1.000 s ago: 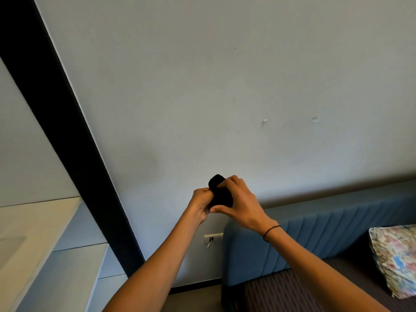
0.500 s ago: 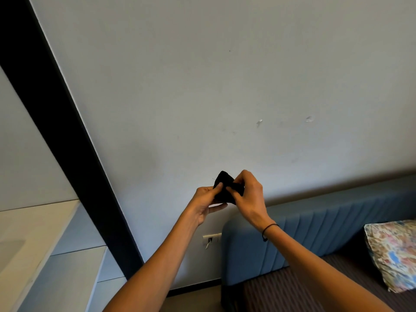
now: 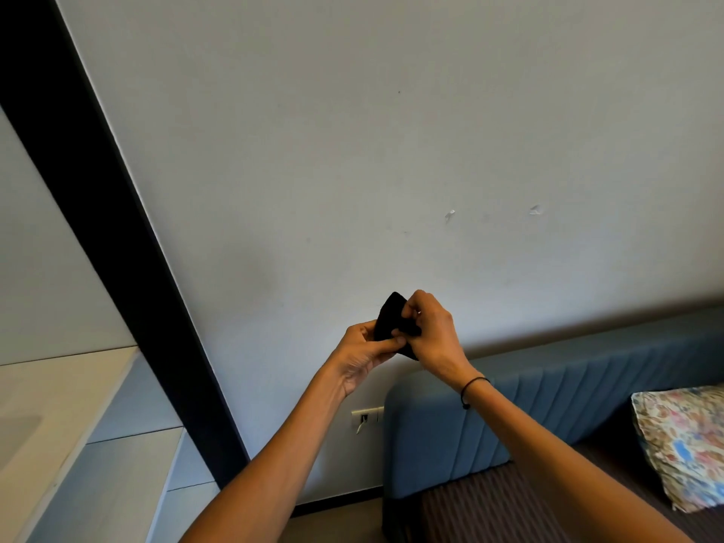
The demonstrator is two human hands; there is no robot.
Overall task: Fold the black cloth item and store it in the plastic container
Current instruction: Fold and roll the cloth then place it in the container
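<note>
A small black cloth item (image 3: 390, 316) is held up in the air in front of a pale wall, bunched into a compact folded shape. My left hand (image 3: 362, 354) pinches its lower edge from the left. My right hand (image 3: 433, 333) grips it from the right, fingers curled over the top; a thin black band sits on that wrist. Most of the cloth is hidden between the two hands. No plastic container is in view.
A blue padded headboard (image 3: 568, 405) runs along the wall at the lower right, with a floral pillow (image 3: 683, 440) on the striped bed. A wall socket (image 3: 366, 416) sits below my hands. A pale counter (image 3: 58, 393) and a dark vertical beam (image 3: 117, 237) stand at the left.
The cloth has been turned and folded tighter between my hands. My right fingers have come over its top and my left thumb has shifted onto its lower edge.
</note>
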